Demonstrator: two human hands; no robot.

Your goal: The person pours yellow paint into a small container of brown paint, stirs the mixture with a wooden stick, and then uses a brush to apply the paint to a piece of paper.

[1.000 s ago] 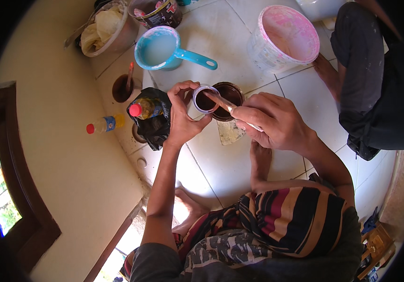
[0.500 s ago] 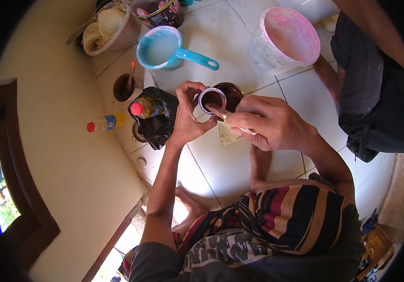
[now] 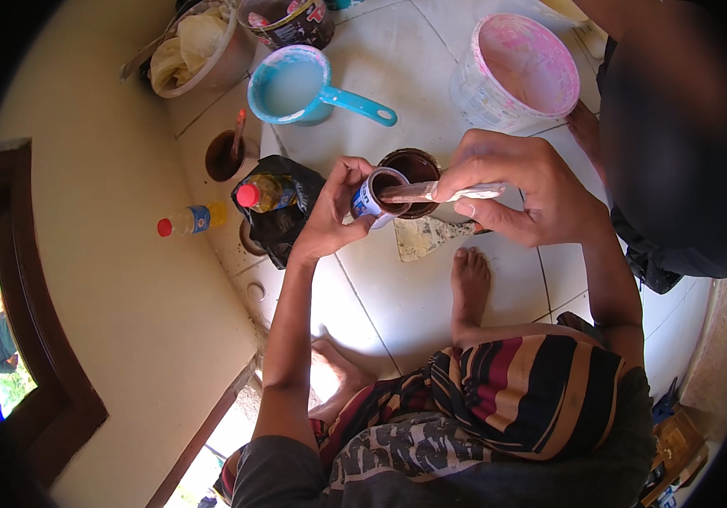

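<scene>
A small tin with a blue and white label (image 3: pixel 364 200) sits between the fingers and thumb of my left hand (image 3: pixel 325 222), its mouth leaning to the right. Dark brown stuff coats its inside. My right hand (image 3: pixel 545 190) pinches a flat, paint-smeared stick (image 3: pixel 418 194), whose brown end reaches into the tin's mouth. Just behind, a wider open can (image 3: pixel 429 161) with dark brown contents stands on the floor, partly hidden by the tin and stick. A stained scraper blade (image 3: pixel 421 241) lies beneath my hands.
Left stand a black plastic bag (image 3: pixel 275 233) with a red-capped bottle (image 3: pixel 266 193), another bottle (image 3: pixel 190 220) and a brown pot (image 3: pixel 221 159). Beyond are a blue dipper (image 3: pixel 330 95) of cloudy liquid and a pink-stained bucket (image 3: pixel 482 89). Another person's dark-clothed leg (image 3: pixel 668 195) is at right.
The tin has tipped to the right, showing its label. My right hand has moved right and up, with the stick now lying flatter. The other person has shifted at the right.
</scene>
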